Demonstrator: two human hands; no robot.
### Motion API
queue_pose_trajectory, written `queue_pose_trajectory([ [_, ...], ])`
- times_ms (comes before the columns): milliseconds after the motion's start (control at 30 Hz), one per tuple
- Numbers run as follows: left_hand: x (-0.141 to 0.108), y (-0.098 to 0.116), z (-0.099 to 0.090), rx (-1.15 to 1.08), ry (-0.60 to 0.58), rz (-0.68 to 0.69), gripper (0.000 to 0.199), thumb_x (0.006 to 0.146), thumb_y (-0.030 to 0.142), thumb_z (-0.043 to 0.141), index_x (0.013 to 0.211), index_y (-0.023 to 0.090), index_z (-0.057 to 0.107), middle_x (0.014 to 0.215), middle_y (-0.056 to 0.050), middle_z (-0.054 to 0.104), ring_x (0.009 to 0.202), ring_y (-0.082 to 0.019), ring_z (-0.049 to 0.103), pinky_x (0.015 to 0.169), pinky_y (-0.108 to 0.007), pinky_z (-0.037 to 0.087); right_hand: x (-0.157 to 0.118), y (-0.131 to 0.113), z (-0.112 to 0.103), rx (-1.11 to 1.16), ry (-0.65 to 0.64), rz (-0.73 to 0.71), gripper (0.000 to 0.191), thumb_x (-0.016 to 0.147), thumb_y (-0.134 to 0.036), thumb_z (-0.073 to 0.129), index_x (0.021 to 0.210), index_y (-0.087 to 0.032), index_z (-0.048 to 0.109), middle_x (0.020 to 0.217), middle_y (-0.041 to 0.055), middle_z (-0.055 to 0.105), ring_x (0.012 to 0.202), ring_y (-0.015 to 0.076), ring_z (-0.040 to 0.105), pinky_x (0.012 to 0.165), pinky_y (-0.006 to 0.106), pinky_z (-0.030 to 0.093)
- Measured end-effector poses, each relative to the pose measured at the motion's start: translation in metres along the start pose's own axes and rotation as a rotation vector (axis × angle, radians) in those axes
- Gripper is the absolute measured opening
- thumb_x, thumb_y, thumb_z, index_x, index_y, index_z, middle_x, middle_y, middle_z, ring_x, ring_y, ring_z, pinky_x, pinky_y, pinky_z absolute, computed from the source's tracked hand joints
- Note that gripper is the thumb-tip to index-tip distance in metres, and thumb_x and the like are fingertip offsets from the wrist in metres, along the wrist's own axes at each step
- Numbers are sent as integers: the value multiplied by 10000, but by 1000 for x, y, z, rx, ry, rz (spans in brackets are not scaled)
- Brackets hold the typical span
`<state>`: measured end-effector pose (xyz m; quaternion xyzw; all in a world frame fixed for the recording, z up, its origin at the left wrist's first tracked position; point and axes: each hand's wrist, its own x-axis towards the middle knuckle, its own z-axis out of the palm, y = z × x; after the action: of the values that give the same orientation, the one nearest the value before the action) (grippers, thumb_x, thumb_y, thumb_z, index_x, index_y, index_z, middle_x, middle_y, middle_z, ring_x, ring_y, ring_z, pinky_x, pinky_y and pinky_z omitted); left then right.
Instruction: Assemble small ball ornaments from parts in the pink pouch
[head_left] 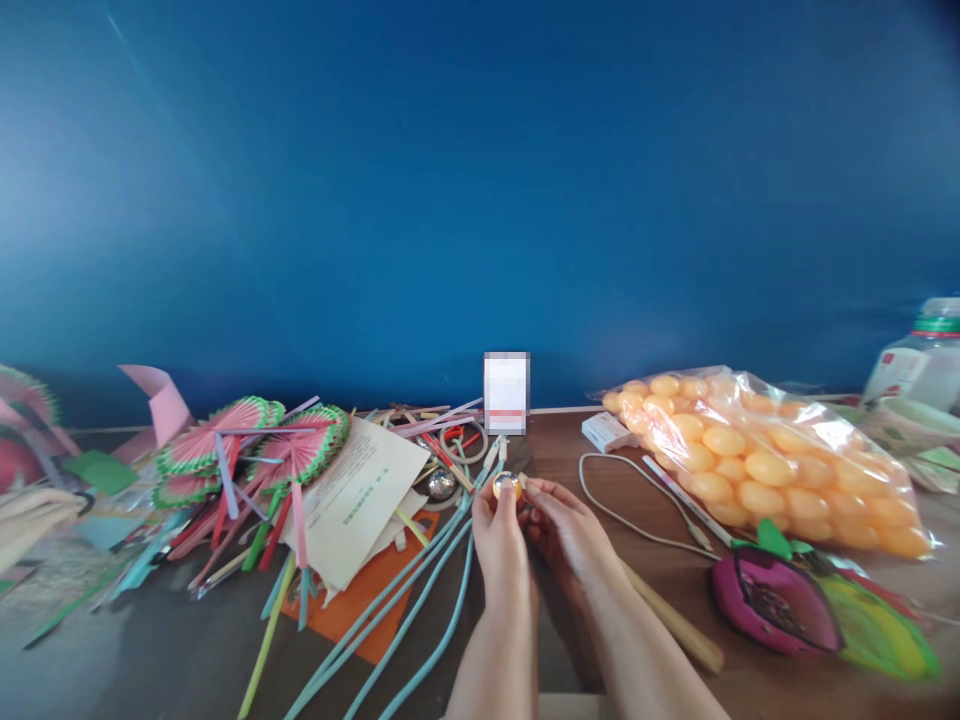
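Near the middle of the table, my left hand (501,525) is closed on a small round gold and silver item (508,486), with the thumb over its front. My right hand (559,520) is just beside it, fingertips pinched at the item's right edge around a tiny pale piece (523,481). The piece is too small to name. Light blue cords (420,580) run past the left side of my left hand. A wooden stick (675,625) lies partly behind my right forearm.
Paper fans (217,437), coloured strips and printed sheets (360,500) cover the left side. To the right are a bag of orange balls (769,468), a white cable (637,528), a purple pouch (727,590) and a bottle (926,360). A blue wall (480,200) stands behind.
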<state>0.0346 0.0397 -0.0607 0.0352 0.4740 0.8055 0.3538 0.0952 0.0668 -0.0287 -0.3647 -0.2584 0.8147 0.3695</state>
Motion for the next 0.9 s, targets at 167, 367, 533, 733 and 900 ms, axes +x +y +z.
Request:
queue_pose_trajectory([
  [167,-4,4,3,6,14,-13,350,733,410,718,959,162,619,864,-80,669,728,-183,666,651,-294,526,-2,-1,2,8,6,-8,310,570,-258,858,786,-144,666,616,-12,599,492,58,504,444,134,410],
  [367,-6,8,5,9,32,-35,322,753,369,697,971,150,608,865,-84,672,717,-173,657,638,-277,517,-3,-1,4,10,2,-6,333,547,-274,867,778,-139,668,618,-8,602,493,53,499,443,131,407],
  [533,-6,9,6,13,15,-28,324,753,374,694,967,146,605,870,-86,671,720,-172,654,639,-273,510,-3,-2,3,1,-9,-25,363,525,-281,878,788,-137,673,609,-14,593,492,51,489,443,130,405],
  [733,-9,14,8,9,24,-35,315,745,372,695,948,149,602,835,-69,660,692,-159,638,619,-261,496,-3,-2,2,-7,-19,-43,393,516,-296,885,812,-138,682,644,-7,611,502,49,488,447,130,406],
  [900,-5,11,5,23,7,1,357,718,413,717,939,154,610,855,-74,662,714,-170,647,638,-279,505,-2,-2,3,-5,-19,-43,416,496,-306,899,812,-137,688,636,-13,598,504,46,481,441,127,401],
])
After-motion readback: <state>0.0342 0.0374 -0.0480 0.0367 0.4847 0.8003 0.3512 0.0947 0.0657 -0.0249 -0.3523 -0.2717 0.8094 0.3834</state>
